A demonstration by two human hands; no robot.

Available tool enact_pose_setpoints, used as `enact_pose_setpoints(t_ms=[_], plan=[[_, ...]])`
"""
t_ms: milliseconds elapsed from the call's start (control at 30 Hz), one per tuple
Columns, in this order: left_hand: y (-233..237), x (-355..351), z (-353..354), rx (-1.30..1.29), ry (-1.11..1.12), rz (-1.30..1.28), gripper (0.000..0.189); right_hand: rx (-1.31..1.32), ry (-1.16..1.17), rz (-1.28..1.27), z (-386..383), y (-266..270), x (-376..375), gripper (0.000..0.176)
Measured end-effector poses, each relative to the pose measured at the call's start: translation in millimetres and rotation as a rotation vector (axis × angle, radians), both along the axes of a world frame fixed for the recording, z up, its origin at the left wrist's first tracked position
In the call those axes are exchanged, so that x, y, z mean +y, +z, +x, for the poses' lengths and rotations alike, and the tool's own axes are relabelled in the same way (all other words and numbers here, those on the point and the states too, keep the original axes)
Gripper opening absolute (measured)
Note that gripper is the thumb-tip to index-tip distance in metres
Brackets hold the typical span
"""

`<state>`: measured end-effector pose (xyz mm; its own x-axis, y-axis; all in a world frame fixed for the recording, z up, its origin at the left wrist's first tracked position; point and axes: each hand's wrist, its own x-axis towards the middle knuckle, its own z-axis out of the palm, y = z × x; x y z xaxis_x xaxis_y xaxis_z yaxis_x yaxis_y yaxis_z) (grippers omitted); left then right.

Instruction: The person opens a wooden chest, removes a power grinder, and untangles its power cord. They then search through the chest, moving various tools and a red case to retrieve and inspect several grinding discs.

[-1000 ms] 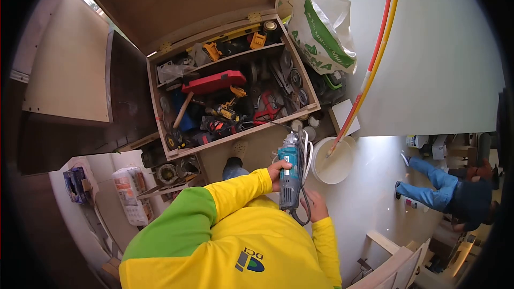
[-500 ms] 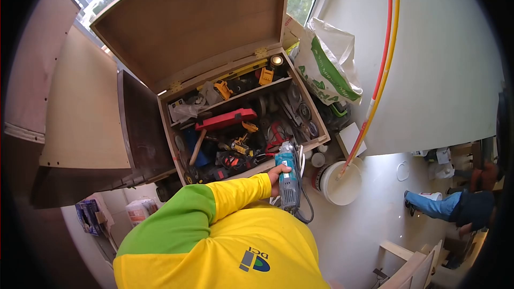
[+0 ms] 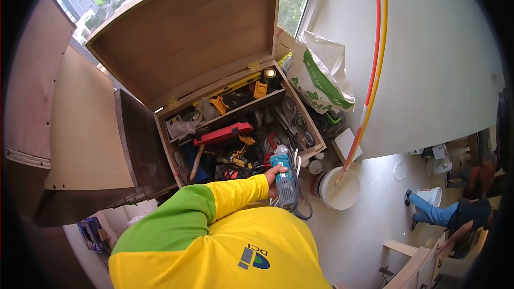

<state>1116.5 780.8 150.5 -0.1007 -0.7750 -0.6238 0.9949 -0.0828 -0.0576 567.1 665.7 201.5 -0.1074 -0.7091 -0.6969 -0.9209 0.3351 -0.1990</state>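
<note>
My left hand (image 3: 275, 175), at the end of a yellow sleeve, is closed around the body of a teal and grey angle grinder (image 3: 286, 184). Its silver head points up toward the near edge of a wooden toolbox (image 3: 316, 149), while the cord loops below and beside it. Inside the box lie a red case (image 3: 224, 134), a hammer with a wooden handle (image 3: 197, 161), a yellow and black drill (image 3: 239, 158) and several discs along the right side. Yellow tools (image 3: 260, 89) sit in the back compartment under the raised lid (image 3: 187, 37). My right hand is out of view.
A white bucket (image 3: 324, 186) stands right of the grinder, with a red and a yellow pole (image 3: 369, 96) rising from it. Behind are a white and green sack (image 3: 320, 77) and a window. Wooden panels (image 3: 88, 128) stand left. Another person (image 3: 455, 217) is at far right.
My view has shifted slightly, so the toolbox and poles sit lower and further left. The grinder stays in my left hand. At far right, the other person shows more fully, bent with an arm reaching down.
</note>
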Motion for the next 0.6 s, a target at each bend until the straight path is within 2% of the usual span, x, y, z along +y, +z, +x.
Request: enact_pose_setpoints(t_ms=[200, 600], plan=[[8, -1, 8, -0.02, -0.028, 0.01, 0.069, -0.028, -0.03, 0.028, 20, -17, 13, 0.026], [-13, 2, 5, -0.017, -0.007, -0.026, 0.069, -0.057, -0.074, 0.092, 38, -41, 37, 0.026]])
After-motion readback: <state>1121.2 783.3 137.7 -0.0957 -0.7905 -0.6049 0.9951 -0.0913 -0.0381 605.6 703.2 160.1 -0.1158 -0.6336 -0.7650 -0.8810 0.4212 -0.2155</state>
